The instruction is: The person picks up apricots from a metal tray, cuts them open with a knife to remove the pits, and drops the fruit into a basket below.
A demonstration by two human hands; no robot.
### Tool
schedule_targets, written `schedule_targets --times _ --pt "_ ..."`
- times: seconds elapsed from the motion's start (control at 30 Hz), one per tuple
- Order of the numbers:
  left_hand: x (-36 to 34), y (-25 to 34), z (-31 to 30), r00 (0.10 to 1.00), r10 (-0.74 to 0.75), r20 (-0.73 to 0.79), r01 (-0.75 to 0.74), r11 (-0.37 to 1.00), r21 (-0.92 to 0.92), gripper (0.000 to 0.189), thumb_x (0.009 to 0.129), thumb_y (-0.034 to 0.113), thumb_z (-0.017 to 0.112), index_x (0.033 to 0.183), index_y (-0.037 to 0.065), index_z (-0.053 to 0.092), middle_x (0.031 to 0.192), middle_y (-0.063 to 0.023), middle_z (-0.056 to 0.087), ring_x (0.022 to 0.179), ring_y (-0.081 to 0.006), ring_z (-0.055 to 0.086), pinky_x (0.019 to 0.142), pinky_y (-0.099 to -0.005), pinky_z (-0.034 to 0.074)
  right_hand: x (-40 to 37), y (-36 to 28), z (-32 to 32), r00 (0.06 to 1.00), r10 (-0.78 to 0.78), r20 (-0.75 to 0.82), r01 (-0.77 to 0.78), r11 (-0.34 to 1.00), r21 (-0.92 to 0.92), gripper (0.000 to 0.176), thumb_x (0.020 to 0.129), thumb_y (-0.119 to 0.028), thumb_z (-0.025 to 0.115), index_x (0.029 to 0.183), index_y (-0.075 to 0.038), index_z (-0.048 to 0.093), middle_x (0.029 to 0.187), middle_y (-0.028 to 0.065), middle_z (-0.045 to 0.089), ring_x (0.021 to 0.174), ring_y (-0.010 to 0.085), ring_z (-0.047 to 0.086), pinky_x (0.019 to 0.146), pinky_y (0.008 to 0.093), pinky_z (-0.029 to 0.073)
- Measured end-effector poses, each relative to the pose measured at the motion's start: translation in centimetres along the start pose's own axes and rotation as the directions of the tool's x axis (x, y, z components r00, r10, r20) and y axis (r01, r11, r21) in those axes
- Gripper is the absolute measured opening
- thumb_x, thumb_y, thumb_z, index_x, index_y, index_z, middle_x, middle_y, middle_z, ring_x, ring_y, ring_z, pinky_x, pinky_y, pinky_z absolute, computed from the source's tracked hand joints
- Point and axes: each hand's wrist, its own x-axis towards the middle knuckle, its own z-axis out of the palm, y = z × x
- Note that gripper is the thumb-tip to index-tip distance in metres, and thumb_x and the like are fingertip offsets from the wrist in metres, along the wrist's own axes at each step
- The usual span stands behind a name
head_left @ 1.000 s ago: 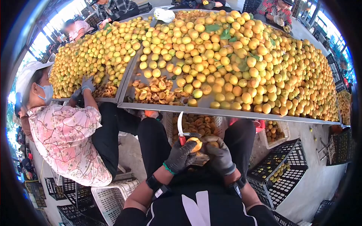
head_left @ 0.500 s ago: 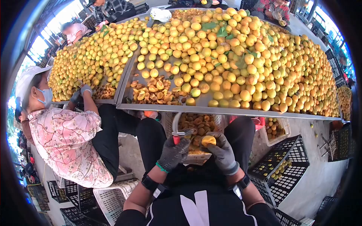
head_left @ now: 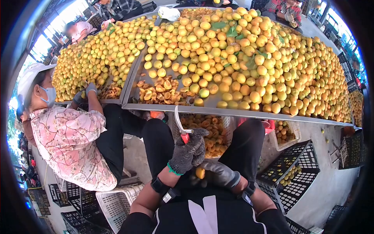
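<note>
My left hand [head_left: 189,150], in a dark knit glove with a green cuff, is closed around a red-handled tool with a curved metal strip [head_left: 178,120]. The strip points up toward the table edge, and a short metal crosspiece sits by the handle. Below and to the right, my right hand [head_left: 220,174], in a grey coated glove, is closed on an apricot [head_left: 200,172] close to my lap. Part of the fruit is hidden by the fingers. Beneath the table edge, between my knees, stands a white crate [head_left: 229,130] of apricot halves [head_left: 214,134].
A metal-edged table [head_left: 233,113] bears heaped apricots [head_left: 269,70] and a pile of apricot halves [head_left: 161,91]. On my left sits a co-worker [head_left: 68,144] in a pink floral shirt. Black crates [head_left: 302,175] stand at right, a white crate [head_left: 117,202] at lower left.
My right hand has drawn down and left toward my lap with the apricot. My left hand has shifted slightly right and turned, the tool now more upright.
</note>
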Motion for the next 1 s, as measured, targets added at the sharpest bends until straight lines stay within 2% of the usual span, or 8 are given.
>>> schedule_targets --times 0.23,0.3,0.43,0.6,0.67,0.73,0.93,1.0 --pt "0.3 0.0 -0.3 0.997 0.067 0.029 -0.066 0.998 -0.012 0.032 0.092 0.010 0.060 0.122 0.000 0.054 0.067 0.0000 0.049 0.053 -0.0100 0.047 0.046 -0.0259 0.041 0.5 1.8 -1.1 0.990 -0.100 -0.098 0.090 0.990 -0.106 0.044 0.099 -0.038 0.045 0.130 -0.006 0.049 0.104 0.0066 0.064 0.086 0.0152 0.063 0.067 0.0240 0.050" --pt "0.8 -0.1 0.2 0.990 0.136 -0.037 -0.139 0.988 -0.068 0.036 0.089 0.011 0.064 0.122 0.004 0.053 0.073 -0.0019 0.050 0.056 -0.0130 0.048 0.047 -0.0299 0.041 1.0 3.1 -2.0 0.855 -0.473 -0.214 0.329 0.812 -0.482 0.047 0.100 -0.040 0.042 0.132 -0.006 0.048 0.101 0.0057 0.064 0.078 0.0126 0.061 0.063 0.0219 0.047" --pt "1.1 0.3 -0.4 0.991 0.133 0.009 -0.129 0.969 -0.209 0.034 0.093 0.015 0.059 0.125 0.006 0.053 0.068 -0.0003 0.043 0.051 -0.0125 0.044 0.045 -0.0298 0.037 0.3 0.9 -0.9 0.864 -0.440 -0.245 0.247 0.795 -0.554 0.045 0.101 -0.040 0.039 0.127 -0.006 0.051 0.099 0.0061 0.065 0.075 0.0129 0.060 0.061 0.0215 0.045" --pt "1.0 0.6 -0.5 0.989 0.060 0.134 -0.025 0.969 -0.246 0.029 0.094 0.015 0.056 0.122 0.007 0.055 0.065 0.0004 0.043 0.047 -0.0098 0.040 0.041 -0.0254 0.034 0.5 0.7 -0.3 0.988 -0.156 0.021 0.152 0.981 0.124 0.040 0.102 -0.039 0.039 0.116 -0.006 0.056 0.098 0.0068 0.065 0.072 0.0129 0.060 0.057 0.0212 0.045" --pt "1.2 0.4 0.4 0.993 0.058 0.108 -0.032 0.973 -0.227 0.027 0.094 0.014 0.056 0.120 0.007 0.055 0.064 0.0004 0.044 0.044 -0.0082 0.038 0.039 -0.0234 0.032 0.8 1.3 0.0 0.974 -0.175 -0.142 0.178 0.984 0.010 0.042 0.101 -0.041 0.039 0.113 -0.005 0.056 0.095 0.0097 0.065 0.069 0.0154 0.059 0.056 0.0227 0.045" --pt "1.7 0.2 1.8 0.939 0.147 -0.312 -0.193 0.974 -0.123 0.027 0.094 0.015 0.057 0.119 0.006 0.056 0.064 0.0001 0.046 0.044 -0.0078 0.038 0.036 -0.0222 0.029 0.8 1.2 0.4 0.929 -0.215 -0.301 0.190 0.976 -0.109 0.043 0.101 -0.043 0.040 0.111 -0.004 0.056 0.092 0.0127 0.064 0.065 0.0180 0.058 0.055 0.0242 0.045" --pt "0.7 1.1 0.4 0.991 0.131 -0.039 -0.136 0.975 -0.175 0.024 0.096 0.022 0.056 0.112 0.004 0.058 0.065 0.0000 0.047 0.045 -0.0069 0.038 0.037 -0.0217 0.030 0.6 1.4 -0.6 0.902 -0.241 -0.357 0.192 0.967 -0.168 0.039 0.103 -0.038 0.036 0.110 -0.005 0.057 0.087 0.0081 0.065 0.064 0.0138 0.058 0.055 0.0229 0.043" --pt "0.5 1.0 0.4 0.990 0.139 -0.010 -0.138 0.979 -0.148 0.024 0.097 0.025 0.055 0.107 0.003 0.059 0.064 -0.0001 0.047 0.045 -0.0064 0.037 0.038 -0.0213 0.030 0.7 0.7 0.5 0.938 -0.226 -0.264 0.246 0.968 0.045 0.039 0.103 -0.038 0.037 0.113 -0.005 0.055 0.085 0.0099 0.064 0.065 0.0138 0.057 0.054 0.0227 0.042"
